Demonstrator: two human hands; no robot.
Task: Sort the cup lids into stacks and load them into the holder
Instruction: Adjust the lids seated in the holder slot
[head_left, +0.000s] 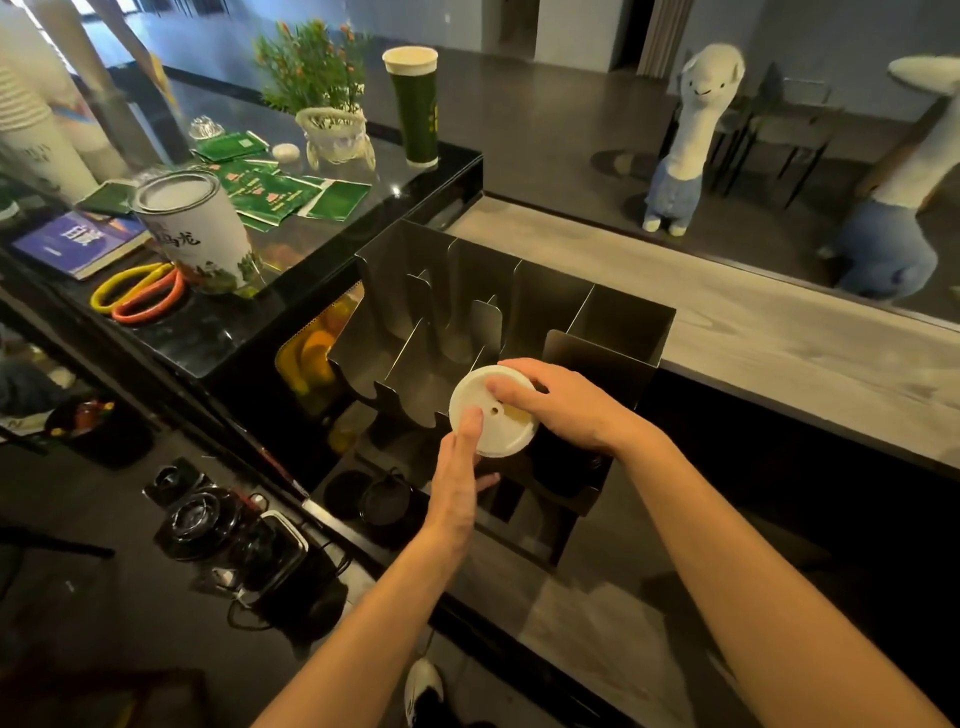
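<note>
Dark counters fill the room. At the metal holder's (623, 322) six o'clock edge, both hands steady a white lid (491, 415). The left hand (457, 467) presses straight, closed fingers at the lid's seven o'clock, and the right hand (563, 410) curls over its three o'clock rim. Better to keep it level over one slot.

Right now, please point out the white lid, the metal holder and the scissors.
white lid (501, 428): head view, flat top below the small hole.
metal holder (621, 325): head view, bare back wall of rightmost compartment.
scissors (137, 293): head view, yellow and orange handle loops.
</note>
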